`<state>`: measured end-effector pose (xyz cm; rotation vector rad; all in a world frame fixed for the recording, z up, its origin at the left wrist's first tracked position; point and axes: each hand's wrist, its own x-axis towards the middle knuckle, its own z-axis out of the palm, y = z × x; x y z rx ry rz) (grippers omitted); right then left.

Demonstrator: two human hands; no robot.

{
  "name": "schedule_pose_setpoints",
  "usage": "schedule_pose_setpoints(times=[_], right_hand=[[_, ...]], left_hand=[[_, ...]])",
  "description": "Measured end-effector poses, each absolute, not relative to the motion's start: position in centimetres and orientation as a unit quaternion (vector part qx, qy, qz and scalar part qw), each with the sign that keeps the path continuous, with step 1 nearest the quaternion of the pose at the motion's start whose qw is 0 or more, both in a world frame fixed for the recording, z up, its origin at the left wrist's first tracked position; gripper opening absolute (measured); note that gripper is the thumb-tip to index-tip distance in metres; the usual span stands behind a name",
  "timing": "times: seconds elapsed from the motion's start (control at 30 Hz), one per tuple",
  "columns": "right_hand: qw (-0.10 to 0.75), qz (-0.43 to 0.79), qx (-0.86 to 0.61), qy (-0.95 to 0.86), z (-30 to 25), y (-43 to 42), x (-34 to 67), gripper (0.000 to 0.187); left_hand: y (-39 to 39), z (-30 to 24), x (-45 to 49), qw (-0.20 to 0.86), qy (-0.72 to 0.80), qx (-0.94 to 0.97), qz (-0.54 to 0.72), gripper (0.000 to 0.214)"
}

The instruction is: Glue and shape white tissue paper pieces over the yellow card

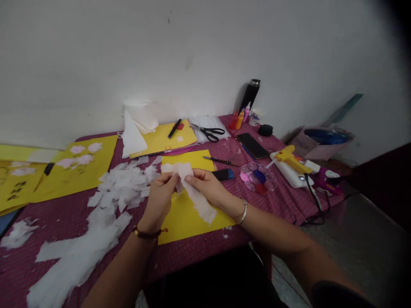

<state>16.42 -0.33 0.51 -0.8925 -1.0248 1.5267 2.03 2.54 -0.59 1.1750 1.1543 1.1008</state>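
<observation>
Both hands meet above a yellow sheet of paper (186, 229) at the table's middle. A strip of white tissue paper (201, 201) is pinched between my right hand's (207, 186) thumb and fingers, its lower end hanging toward the front right. My left hand (163, 192) pinches the same tissue at its upper part, close beside the right fingertips. More white tissue lies behind the fingers on the yellow sheet. To the left of my left hand is a pile of torn white tissue pieces (123, 186), with longer tissue strips (77, 256) in front of it.
Scissors (210, 131), a marker (175, 128) and a paintbrush (221, 161) lie behind the hands. Rightward are a phone (252, 145), a paint palette (257, 177) and a yellow glue gun (292, 159) with a cord. A black bottle (249, 95) stands by the wall. Flower-decorated yellow sheets (96, 171) lie left.
</observation>
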Motion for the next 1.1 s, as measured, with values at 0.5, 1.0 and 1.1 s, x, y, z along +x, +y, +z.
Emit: schedule_pose_setpoints(times=[0.5,1.0,1.1], right_hand=[[0.520,0.621,-0.386,-0.442,-0.2,0.2,17.0,0.043],[0.506,0.600,-0.383,-0.486,-0.8,0.3,16.8,0.030],[0.502,0.600,-0.387,-0.487,-0.6,0.2,16.8,0.029]], left_hand=[[1.1,-0.4,2.3,0.478,0.466,0.583,0.462,0.013],[1.1,0.1,3.9,0.680,0.352,0.386,0.515,0.025],[1.1,0.1,3.8,0.684,0.348,0.380,0.516,0.023]])
